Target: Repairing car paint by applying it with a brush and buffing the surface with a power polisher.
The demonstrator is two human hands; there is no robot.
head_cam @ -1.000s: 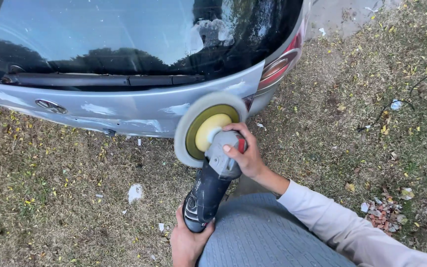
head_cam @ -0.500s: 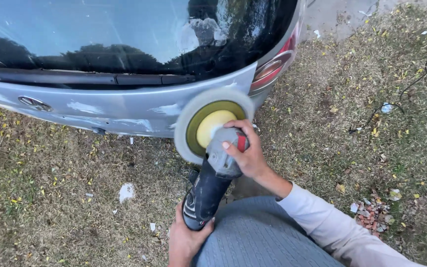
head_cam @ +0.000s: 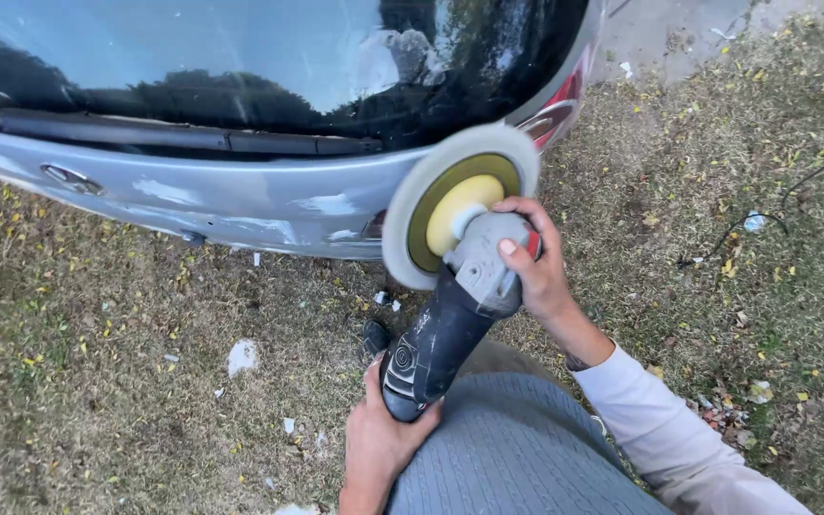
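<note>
Polisher [head_cam: 450, 315] in 2 hands: right hand [head_cam: 531, 262] wraps the grey head, left hand [head_cam: 379, 443] clasps the black rear grip. Its round foam pad [head_cam: 407, 224] presses against the silver car [head_cam: 240, 200] beside the red tail light [head_cam: 555, 110], above dry grass [head_cam: 97, 381].

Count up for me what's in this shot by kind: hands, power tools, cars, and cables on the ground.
Hands: 2, the left hand on the rear grip of the polisher and the right hand on its head.
Power tools: 1, the polisher with its round pad.
Cars: 1, the silver car.
Cables: 1, the dark cable on the grass.
Total: 5
</note>
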